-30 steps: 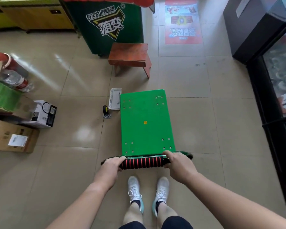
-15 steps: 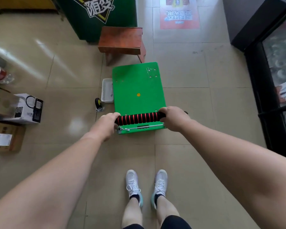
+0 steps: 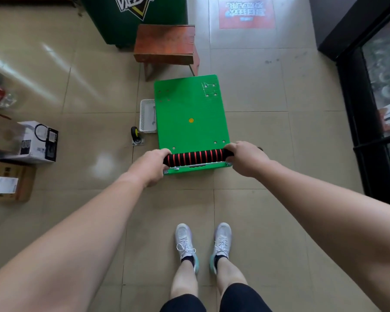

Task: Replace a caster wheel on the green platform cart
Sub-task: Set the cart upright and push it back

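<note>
Green cart [image 3: 189,104] is stood on the floor [image 3: 257,203], its handle [image 3: 195,156] gripped by left hand [image 3: 152,166] and right hand [image 3: 245,158]. A loose wheel [image 3: 135,134] is seen beside it, so the swap is judged nearly done.

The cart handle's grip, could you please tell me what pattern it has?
The grip is black with thin red rings, clearest in the head view.

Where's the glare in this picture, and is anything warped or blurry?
Head view: glare streaks the floor at upper left, with a soft bright patch beside the left hand; the wide lens bows the tile lines and stretches the forearms at the bottom corners; the cart is sharp, the boxes at the left edge smeared.
</note>
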Action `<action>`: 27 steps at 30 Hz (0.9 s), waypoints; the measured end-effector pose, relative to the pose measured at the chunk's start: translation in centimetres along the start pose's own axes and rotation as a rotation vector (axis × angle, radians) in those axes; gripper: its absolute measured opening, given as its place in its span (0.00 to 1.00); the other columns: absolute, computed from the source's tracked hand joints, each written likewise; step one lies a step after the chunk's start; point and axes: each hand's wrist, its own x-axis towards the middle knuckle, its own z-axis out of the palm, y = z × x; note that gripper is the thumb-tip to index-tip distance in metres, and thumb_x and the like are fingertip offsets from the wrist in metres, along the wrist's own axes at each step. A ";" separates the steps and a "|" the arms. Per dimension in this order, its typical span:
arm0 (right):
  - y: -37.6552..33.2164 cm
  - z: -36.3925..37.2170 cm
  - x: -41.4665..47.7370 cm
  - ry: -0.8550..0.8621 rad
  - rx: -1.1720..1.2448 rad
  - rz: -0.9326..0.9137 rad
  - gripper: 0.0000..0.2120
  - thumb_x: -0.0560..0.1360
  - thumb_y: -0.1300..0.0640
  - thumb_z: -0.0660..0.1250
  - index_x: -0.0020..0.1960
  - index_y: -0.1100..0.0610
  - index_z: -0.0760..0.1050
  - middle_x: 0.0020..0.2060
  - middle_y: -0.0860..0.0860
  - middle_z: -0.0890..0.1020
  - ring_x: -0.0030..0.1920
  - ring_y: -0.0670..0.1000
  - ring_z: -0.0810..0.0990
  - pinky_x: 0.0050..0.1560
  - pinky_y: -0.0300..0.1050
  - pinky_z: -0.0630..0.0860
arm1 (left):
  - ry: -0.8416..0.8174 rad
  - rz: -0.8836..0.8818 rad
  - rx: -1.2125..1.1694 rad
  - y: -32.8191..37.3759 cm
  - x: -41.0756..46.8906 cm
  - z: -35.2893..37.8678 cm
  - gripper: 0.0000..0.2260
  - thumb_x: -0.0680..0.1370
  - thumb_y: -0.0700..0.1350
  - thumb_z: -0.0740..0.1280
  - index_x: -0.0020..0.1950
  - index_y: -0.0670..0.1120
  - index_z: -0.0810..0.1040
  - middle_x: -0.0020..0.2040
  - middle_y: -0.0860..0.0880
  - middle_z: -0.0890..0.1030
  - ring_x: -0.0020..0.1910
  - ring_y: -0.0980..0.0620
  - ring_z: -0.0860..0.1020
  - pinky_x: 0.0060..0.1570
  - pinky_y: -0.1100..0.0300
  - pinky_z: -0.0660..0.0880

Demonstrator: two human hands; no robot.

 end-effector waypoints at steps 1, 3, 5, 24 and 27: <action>0.1 0.5 -0.9 -0.003 0.013 0.005 0.13 0.81 0.53 0.63 0.65 0.52 0.75 0.52 0.53 0.80 0.49 0.54 0.77 0.45 0.47 0.72 | -0.010 0.001 -0.002 -0.1 -0.8 0.7 0.15 0.81 0.40 0.69 0.65 0.52 0.76 0.56 0.46 0.82 0.52 0.44 0.79 0.56 0.44 0.79; 0.3 1.5 -3.1 -0.003 0.057 0.023 0.14 0.79 0.53 0.66 0.64 0.50 0.76 0.53 0.53 0.82 0.51 0.55 0.79 0.47 0.48 0.76 | -0.021 0.007 -0.005 -0.3 -2.6 2.0 0.15 0.81 0.40 0.70 0.64 0.54 0.76 0.56 0.47 0.83 0.52 0.43 0.80 0.55 0.44 0.79; 0.5 2.9 -5.3 0.000 0.098 0.037 0.16 0.77 0.53 0.69 0.65 0.48 0.76 0.53 0.51 0.83 0.52 0.55 0.80 0.48 0.47 0.77 | -0.021 0.020 0.005 -0.6 -4.8 3.4 0.15 0.80 0.41 0.70 0.64 0.55 0.77 0.58 0.48 0.83 0.55 0.42 0.80 0.55 0.46 0.79; 1.5 13.3 -19.5 0.031 0.165 -0.082 0.15 0.70 0.57 0.73 0.56 0.47 0.80 0.46 0.42 0.85 0.45 0.53 0.80 0.46 0.44 0.72 | 0.039 0.110 -0.047 -0.9 -19.9 14.2 0.27 0.70 0.36 0.78 0.62 0.58 0.76 0.45 0.60 0.82 0.44 0.50 0.79 0.44 0.56 0.77; 1.5 13.5 -19.4 0.071 0.174 -0.084 0.16 0.67 0.58 0.76 0.53 0.47 0.80 0.43 0.42 0.85 0.41 0.52 0.81 0.44 0.43 0.73 | 0.045 0.105 -0.084 -0.9 -19.8 14.4 0.27 0.71 0.35 0.76 0.62 0.59 0.75 0.46 0.60 0.82 0.46 0.50 0.78 0.46 0.57 0.75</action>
